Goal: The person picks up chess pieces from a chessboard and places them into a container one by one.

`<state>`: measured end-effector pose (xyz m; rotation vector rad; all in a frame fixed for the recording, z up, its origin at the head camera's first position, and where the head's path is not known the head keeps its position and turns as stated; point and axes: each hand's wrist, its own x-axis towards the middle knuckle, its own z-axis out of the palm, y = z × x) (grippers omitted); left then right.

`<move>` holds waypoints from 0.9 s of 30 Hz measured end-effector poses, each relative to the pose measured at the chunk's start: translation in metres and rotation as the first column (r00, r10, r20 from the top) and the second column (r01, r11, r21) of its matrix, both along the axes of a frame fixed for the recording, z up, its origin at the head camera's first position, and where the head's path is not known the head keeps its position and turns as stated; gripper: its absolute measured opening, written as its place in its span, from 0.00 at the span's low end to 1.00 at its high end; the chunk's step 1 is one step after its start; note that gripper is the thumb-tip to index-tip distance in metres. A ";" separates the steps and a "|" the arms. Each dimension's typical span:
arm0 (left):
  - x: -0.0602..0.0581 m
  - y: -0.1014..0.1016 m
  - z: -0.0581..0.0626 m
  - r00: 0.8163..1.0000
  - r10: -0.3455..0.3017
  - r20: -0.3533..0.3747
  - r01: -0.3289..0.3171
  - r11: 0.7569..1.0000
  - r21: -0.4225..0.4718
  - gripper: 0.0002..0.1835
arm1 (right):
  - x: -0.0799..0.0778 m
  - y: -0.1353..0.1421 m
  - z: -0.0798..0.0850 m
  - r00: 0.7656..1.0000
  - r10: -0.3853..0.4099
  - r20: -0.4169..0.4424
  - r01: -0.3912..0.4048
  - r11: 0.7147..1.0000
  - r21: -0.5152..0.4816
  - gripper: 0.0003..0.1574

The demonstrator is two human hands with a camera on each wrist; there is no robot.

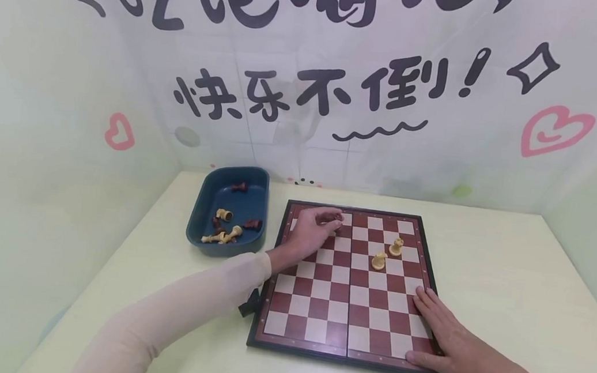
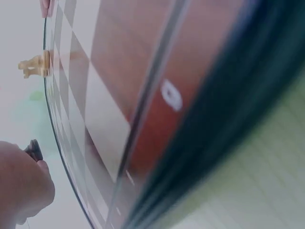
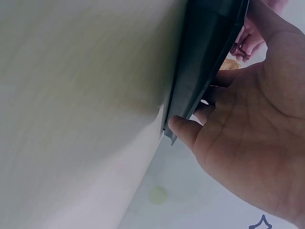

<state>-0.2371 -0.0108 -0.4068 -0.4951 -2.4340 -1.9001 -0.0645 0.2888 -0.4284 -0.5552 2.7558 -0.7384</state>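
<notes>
My left hand (image 1: 308, 233) reaches over the far left part of a red and white chessboard (image 1: 331, 310). Between its thumb and fingers it pinches a dark chess piece (image 1: 339, 217), mostly covered by the fingers in the head view. The piece's dark end (image 2: 33, 150) pokes out past the fingers in the left wrist view. My right hand (image 1: 456, 348) rests on the board's near right edge, fingers extended over the border squares. Its palm (image 3: 252, 129) stands beside the black side of the board. Two cream chess pieces, a knight (image 1: 379, 261) and another piece (image 1: 396, 247), stand upright on the right half.
A blue tub (image 1: 198, 202) left of the board holds several loose cream and dark red chess pieces (image 1: 222, 236). A black clasp-like part (image 1: 250, 303) sticks out at the board's left side. Printed white sheeting (image 1: 301, 146) closes off the table's back and sides.
</notes>
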 end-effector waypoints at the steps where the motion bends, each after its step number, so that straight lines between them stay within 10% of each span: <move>1: -0.004 -0.002 -0.004 1.000 0.002 0.004 -0.002 1.000 -0.008 0.14 | 0.000 0.000 0.000 1.000 -0.002 0.004 0.002 1.000 0.001 0.64; 27: -0.004 -0.036 0.009 0.997 0.044 0.059 -0.044 0.999 -0.005 0.15 | -0.001 0.001 -0.001 1.000 -0.001 0.009 0.001 0.999 -0.040 0.64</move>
